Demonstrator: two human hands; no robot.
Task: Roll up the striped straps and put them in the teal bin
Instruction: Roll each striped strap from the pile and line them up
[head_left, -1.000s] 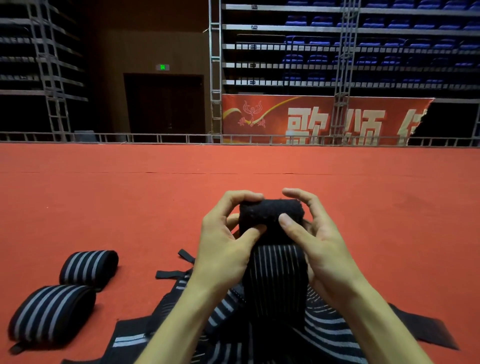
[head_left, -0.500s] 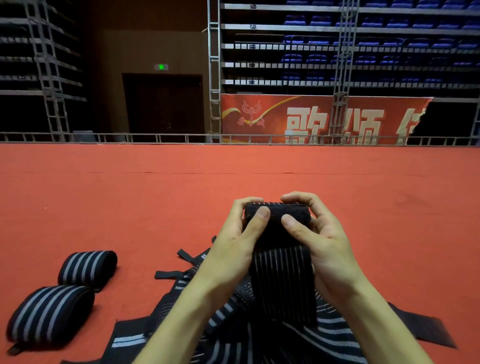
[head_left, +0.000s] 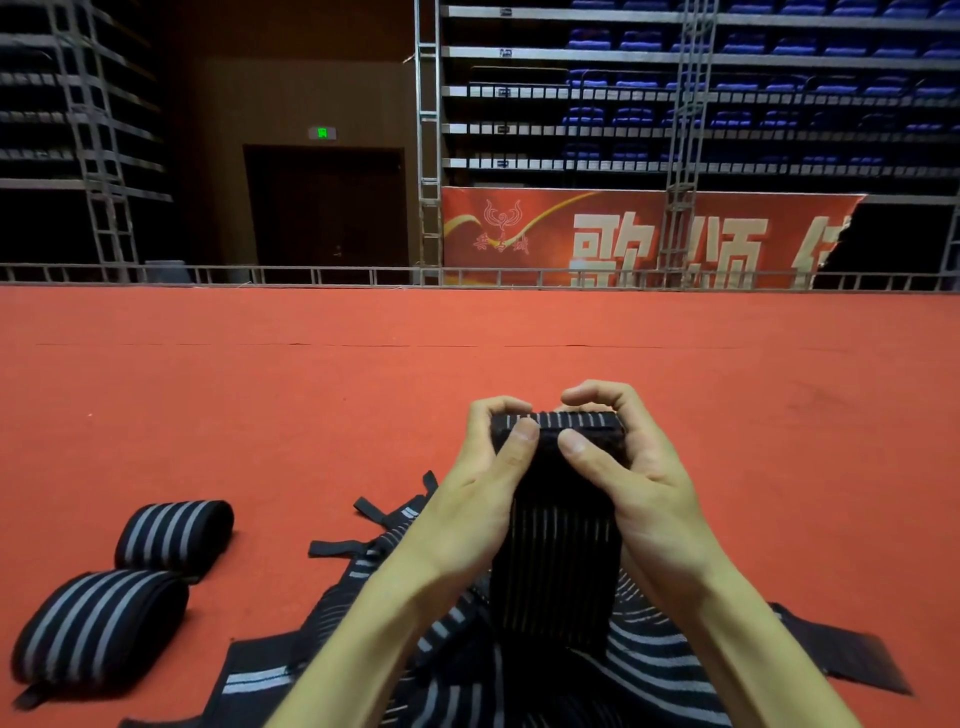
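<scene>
Head view: both hands are raised side by side over the red carpet. The left hand and right hand each pinch the rolled top of a striped strap, thumbs pressed on the side facing the camera and fingers curled over the far side. The unrolled length of the strap hangs down between the wrists. Below the hands it meets a heap of loose straps spread on the carpet. Well to the left of the left hand lie two finished rolls, the farther roll just beside the nearer roll. Far beyond the hands hangs a red banner.
</scene>
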